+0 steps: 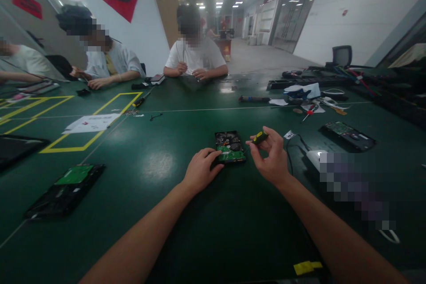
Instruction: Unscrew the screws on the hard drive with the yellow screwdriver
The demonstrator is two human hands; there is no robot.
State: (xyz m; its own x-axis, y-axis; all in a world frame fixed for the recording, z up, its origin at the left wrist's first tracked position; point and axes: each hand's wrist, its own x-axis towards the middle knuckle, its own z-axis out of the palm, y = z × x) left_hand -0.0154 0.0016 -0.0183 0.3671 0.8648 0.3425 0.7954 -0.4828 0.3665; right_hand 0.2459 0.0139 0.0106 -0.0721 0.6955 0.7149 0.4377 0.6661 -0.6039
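Note:
In front of me a hard drive [231,154] lies on the green table, its green circuit board showing at the near end and its dark metal casing at the far end. My left hand [203,171] steadies it from the left, fingertips on the board's edge and thumb at the near corner. A screwdriver [259,137] with a black and yellow handle is gripped in the fingers of my right hand [273,159]. Its thin shaft slants down towards the drive's right side; whether the tip touches a screw cannot be made out.
Other hard drives lie at the left [71,186] and the right [349,136]. A long pale device [314,157], partly blurred, has a cable near my right arm. Further back are a red screwdriver [311,110], paper [91,123] and another yellow-black screwdriver [140,100]. Several people sit across the table.

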